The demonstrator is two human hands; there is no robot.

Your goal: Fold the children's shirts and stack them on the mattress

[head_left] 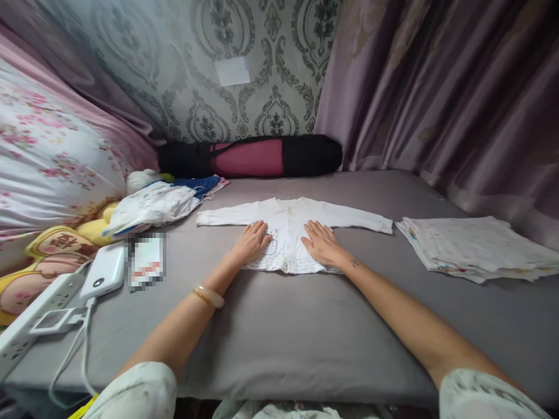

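A small white long-sleeved shirt [288, 233] lies spread flat on the grey bed sheet [279, 326], its sleeves stretched out to both sides and its collar toward the wall. My left hand [253, 241] rests open on the left side of the shirt's body, beside a printed figure. Opposite it, my right hand [323, 241] presses flat on the right side, fingers pointing to the collar. Both palms touch the cloth, and neither hand grips anything. The hem shows between and below my wrists.
Folded white cloths [480, 244] are stacked at the right. Crumpled clothes [152, 203] lie at the left, near a power bank [103, 270], a power strip [39, 314] with cables and plush toys [56, 250]. A black and red long bag [248, 157] lies along the wall.
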